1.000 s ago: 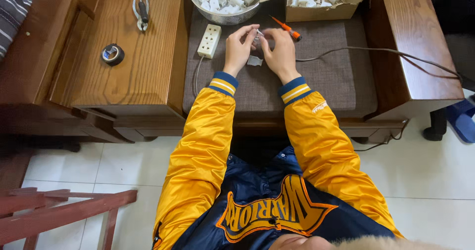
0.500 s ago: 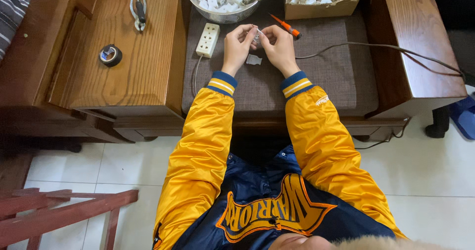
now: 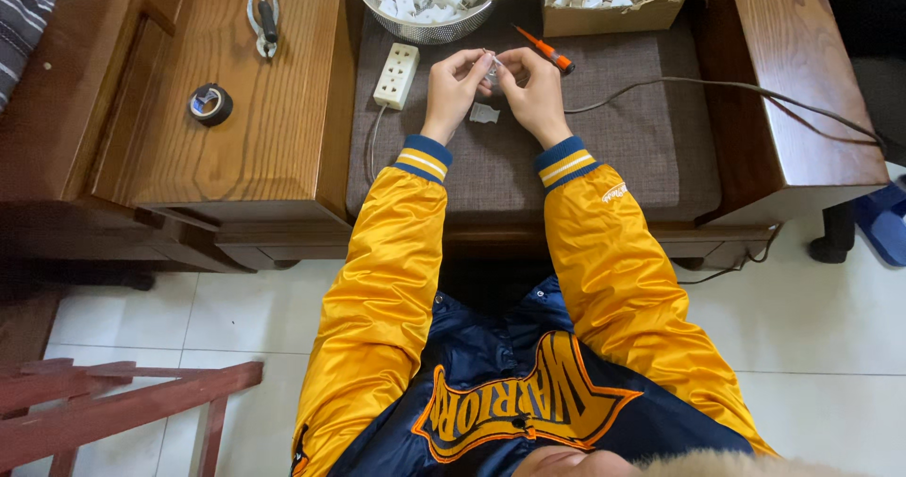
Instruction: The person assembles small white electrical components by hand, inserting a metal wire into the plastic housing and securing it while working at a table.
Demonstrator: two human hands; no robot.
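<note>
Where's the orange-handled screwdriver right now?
Head view: the orange-handled screwdriver lies on the grey mat, just beyond the right hand, before the cardboard box.

Single head camera, looking steeply down, hands (image 3: 495,85) near, grey cushion (image 3: 604,147) beneath

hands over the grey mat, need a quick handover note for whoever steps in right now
Left hand and right hand: raised together over the grey mat, both pinching one small clear-white part between the fingertips.
Nearby: another small white piece lies on the mat just below the hands; white power strip to their left; orange screwdriver to their right.
Stock: metal colander and cardboard box each hold white parts.
On the wooden table at left: pliers and tape roll, untouched.
Done and left: cannot tell which container holds finished parts.
</note>
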